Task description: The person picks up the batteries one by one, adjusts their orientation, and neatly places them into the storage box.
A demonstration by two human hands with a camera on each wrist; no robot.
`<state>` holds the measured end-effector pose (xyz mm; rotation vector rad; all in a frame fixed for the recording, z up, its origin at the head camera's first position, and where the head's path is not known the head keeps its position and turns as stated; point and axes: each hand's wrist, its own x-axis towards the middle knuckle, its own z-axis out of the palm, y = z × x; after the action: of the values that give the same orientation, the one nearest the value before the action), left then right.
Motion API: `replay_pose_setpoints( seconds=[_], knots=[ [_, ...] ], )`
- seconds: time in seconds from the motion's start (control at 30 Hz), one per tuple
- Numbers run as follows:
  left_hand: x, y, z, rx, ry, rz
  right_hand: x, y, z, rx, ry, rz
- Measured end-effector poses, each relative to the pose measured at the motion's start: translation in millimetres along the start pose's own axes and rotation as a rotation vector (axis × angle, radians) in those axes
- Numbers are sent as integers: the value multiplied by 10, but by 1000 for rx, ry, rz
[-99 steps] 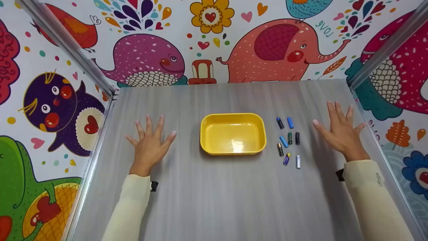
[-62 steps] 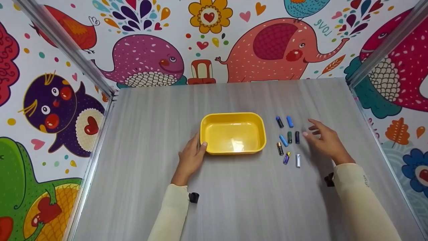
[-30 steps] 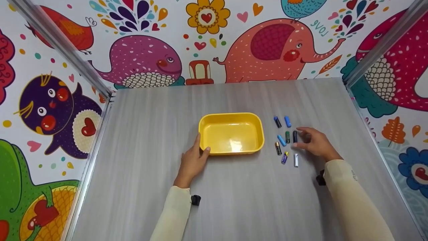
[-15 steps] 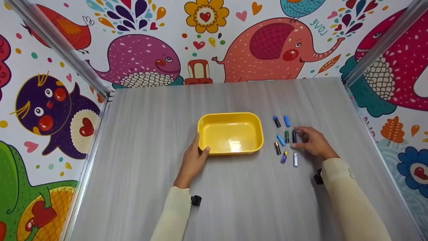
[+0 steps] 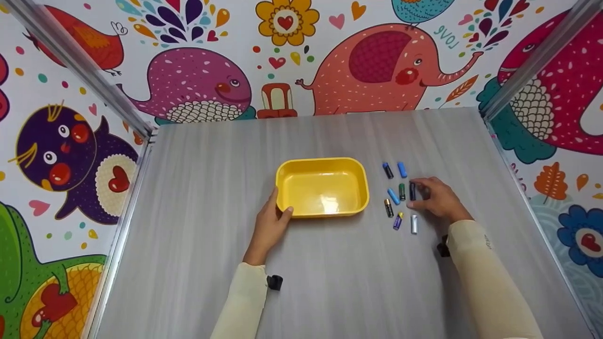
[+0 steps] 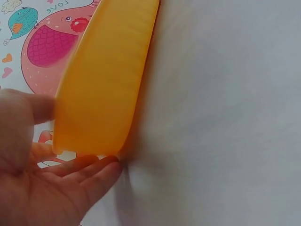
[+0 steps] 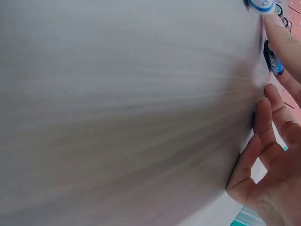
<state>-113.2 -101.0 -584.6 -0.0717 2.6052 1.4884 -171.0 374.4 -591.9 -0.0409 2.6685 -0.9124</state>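
Beside the glossy, round-cornered tray [image 5: 306, 187] lie slim cylindrical batteries [image 5: 402, 191].

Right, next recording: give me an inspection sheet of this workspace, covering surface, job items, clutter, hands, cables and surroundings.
Surface: grey wood-grain table.
Job items: yellow tray standing on the table; eight batteries lying loosely grouped to its right, mixed colours.
Clutter: nothing seen.
Hands: left hand holds the tray at its near left corner; right hand curls thumb and finger around the ends of the dark battery; grip firmness can't be told.
Cables: nothing seen.
Surroundings: cartoon-animal wall panels, metal corner posts.
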Motion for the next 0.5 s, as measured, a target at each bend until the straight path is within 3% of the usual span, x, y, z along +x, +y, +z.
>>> replay_pose_setpoints(
  seconds=[0.5],
  knots=[
    [-16, 15, -13, -8, -5, 0, -7, -27, -14, 45, 2, 19]
  ],
)
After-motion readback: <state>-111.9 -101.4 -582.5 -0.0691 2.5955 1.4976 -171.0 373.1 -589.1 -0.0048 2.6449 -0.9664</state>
